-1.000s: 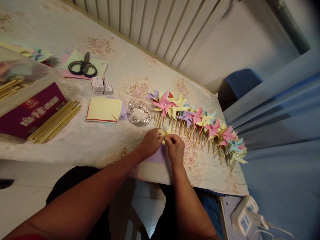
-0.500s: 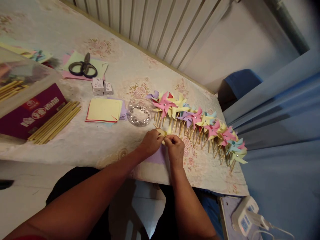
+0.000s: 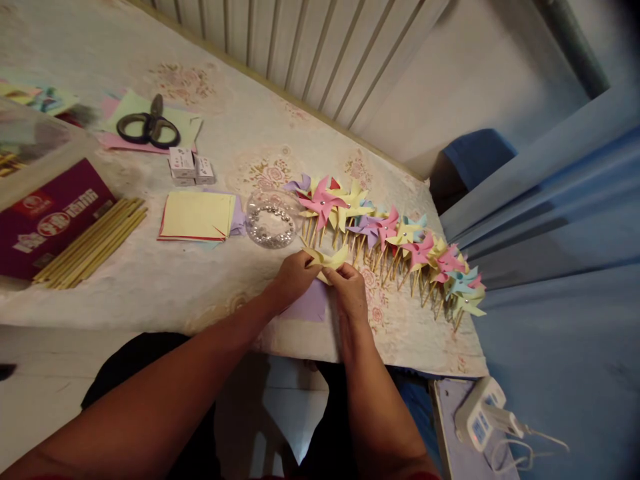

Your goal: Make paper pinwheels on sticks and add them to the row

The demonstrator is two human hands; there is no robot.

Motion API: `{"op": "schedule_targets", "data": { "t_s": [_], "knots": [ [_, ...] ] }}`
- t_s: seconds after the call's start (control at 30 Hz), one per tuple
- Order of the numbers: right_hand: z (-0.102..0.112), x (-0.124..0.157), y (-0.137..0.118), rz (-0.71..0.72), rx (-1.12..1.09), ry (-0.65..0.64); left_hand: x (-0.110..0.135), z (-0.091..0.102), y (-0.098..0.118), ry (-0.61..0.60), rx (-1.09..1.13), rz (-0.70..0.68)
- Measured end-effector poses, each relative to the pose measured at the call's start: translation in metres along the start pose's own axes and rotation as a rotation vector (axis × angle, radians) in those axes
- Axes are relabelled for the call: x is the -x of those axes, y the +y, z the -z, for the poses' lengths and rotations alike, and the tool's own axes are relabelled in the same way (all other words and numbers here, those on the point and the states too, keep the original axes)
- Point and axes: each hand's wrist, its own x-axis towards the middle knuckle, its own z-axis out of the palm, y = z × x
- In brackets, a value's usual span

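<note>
A pale yellow paper pinwheel (image 3: 327,260) with curled blades is pinched between my two hands, over a purple paper sheet (image 3: 306,303) on the table. My left hand (image 3: 295,273) grips its left side with closed fingers. On the right, my right hand (image 3: 349,287) pinches it near the middle, thumb and fingers together. My fingers cover part of the pinwheel's centre, so a pin there cannot be made out. Just beyond my left hand sits a round clear dish (image 3: 271,220) with small silvery pieces around its inside.
A row of finished pinwheels on sticks (image 3: 387,230) lies to the right. Leftward are a stack of yellow paper (image 3: 196,215), small white boxes (image 3: 190,167), black scissors (image 3: 149,127) on paper, wooden sticks (image 3: 93,243) and a purple box (image 3: 55,217). A power strip (image 3: 480,413) stands lower right.
The yellow blades now show more openly between my hands, and more of the purple sheet is uncovered. My hands stay closed on the paper. The whole view has shifted slightly.
</note>
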Motion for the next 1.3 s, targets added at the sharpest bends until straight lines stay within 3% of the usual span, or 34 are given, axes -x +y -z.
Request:
{"op": "schedule_targets", "data": {
  "t_s": [0.37,0.63,1.3],
  "knots": [
    [-0.003,0.0,-0.01,-0.043,-0.168,-0.026,0.001,-0.001,-0.002,-0.071,0.279,0.028],
    [-0.001,0.0,-0.011,-0.064,-0.189,-0.055,0.001,0.002,-0.001,-0.077,0.152,0.007],
    [-0.001,0.002,-0.019,-0.123,-0.289,-0.106,0.003,0.0,-0.003,-0.094,0.176,-0.051]
  ]
}}
